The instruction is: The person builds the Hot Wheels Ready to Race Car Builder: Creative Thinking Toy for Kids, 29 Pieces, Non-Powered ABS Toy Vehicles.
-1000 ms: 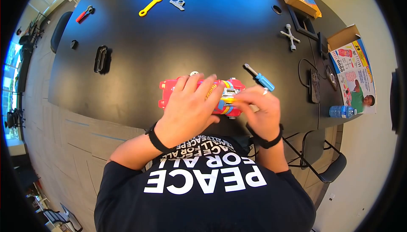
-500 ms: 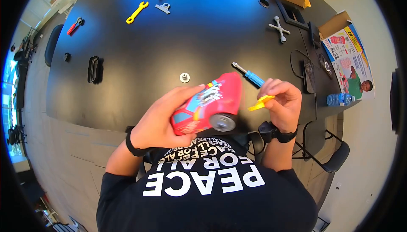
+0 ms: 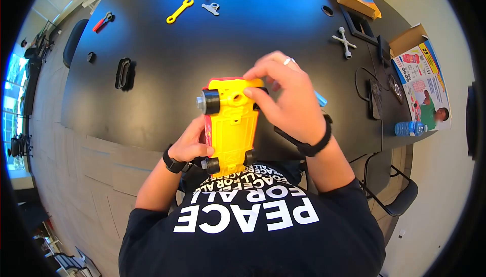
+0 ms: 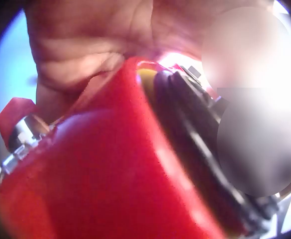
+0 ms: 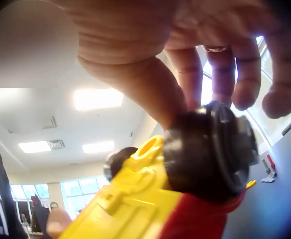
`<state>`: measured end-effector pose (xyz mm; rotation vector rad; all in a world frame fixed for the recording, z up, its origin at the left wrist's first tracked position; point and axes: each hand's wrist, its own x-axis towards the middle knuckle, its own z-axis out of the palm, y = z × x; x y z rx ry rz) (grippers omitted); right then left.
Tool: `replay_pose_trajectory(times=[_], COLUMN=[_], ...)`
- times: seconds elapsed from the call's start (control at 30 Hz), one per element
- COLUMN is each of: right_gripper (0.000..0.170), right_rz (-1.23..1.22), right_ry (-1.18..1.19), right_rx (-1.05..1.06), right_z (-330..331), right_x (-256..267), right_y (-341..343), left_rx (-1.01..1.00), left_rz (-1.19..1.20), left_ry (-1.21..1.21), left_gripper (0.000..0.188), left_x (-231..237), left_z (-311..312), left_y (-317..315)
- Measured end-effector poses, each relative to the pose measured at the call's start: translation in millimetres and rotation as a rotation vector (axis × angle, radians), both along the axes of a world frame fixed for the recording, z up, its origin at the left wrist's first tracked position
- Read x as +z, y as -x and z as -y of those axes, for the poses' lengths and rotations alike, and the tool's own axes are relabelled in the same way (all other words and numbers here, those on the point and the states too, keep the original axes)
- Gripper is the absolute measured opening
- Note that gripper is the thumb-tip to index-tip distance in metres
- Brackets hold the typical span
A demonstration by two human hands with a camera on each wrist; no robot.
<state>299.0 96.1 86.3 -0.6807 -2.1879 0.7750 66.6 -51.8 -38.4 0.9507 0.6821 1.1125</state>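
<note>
A red toy car (image 3: pixel 234 125) with a yellow underside is held up above the table edge, its bottom facing the head camera. My left hand (image 3: pixel 191 143) grips its side, the thumb at the edge of the underside; the left wrist view shows the red body (image 4: pixel 110 164) against the palm. At the upper end, thumb and index finger of my right hand (image 3: pixel 291 92) pinch a small yellow piece (image 3: pixel 257 81) beside a black wheel. That wheel (image 5: pixel 205 152) covers the fingertips in the right wrist view, where the other fingers hang loosely bent.
A blue-handled screwdriver (image 3: pixel 320 100) shows partly behind the right hand. Farther off lie a yellow wrench (image 3: pixel 179 11), a grey bracket (image 3: pixel 210 8), a grey cross wrench (image 3: pixel 345 43) and a black tray-like part (image 3: pixel 122 73). A water bottle (image 3: pixel 409 129) and printed box (image 3: pixel 422 74) stand right.
The car has been lifted off the table and turned over, underside showing. My right hand has carried the small yellow piece away from the top and over to the underside's upper end.
</note>
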Motion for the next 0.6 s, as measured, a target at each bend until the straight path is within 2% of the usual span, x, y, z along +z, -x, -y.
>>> replay_pose_trajectory(times=[0.07,0.13,0.17,0.2,0.27,0.3,0.37,0.4,0.47,0.5,0.57,0.6], right_gripper=[0.027,0.029,0.032,0.035,0.040,0.040,0.045,0.053,0.054,0.047,0.043,0.040], right_rz=[-0.002,-0.112,-0.225,-0.236,-0.129,-0.123,0.202,0.197,0.232,0.229,0.161,0.093], right_ry=[-0.035,0.220,0.387,0.426,0.450,0.450,0.168,0.103,0.106,0.006,0.032,0.058], right_rx=[-0.029,0.072,0.038,-0.016,-0.075,-0.068,0.036,0.097,0.161,0.215,0.181,0.154], right_z=[-2,-12,-18,-32,-48,-48,-42,-39,-33,-38,-42,-44], right_x=[-7,-18,-31,-50,-67,-71,-80,-94,-106,-120,-125,-125], right_y=[13,24,27,25,16,15,13,17,27,31,34,36], left_rx=[0.023,0.137,0.187,0.247,0.305,0.319,0.349,0.370,0.375,0.374,0.375,0.362], left_rz=[0.015,0.134,0.143,0.158,0.218,0.240,0.282,0.321,0.312,0.314,0.318,0.298], left_ry=[0.032,0.034,0.017,-0.002,-0.001,-0.006,0.006,0.017,0.021,0.038,0.051,0.050], left_gripper=[0.102,0.104,0.106,0.113,0.113,0.111,0.110,0.109,0.107,0.106,0.106,0.100], left_x=[-9,-19,-31,-42,-39,-37,-40,-41,-43,-50,-52,-53], left_z=[4,13,19,22,26,26,28,29,29,28,26,25], left_y=[1,1,7,11,18,19,24,26,27,29,30,27])
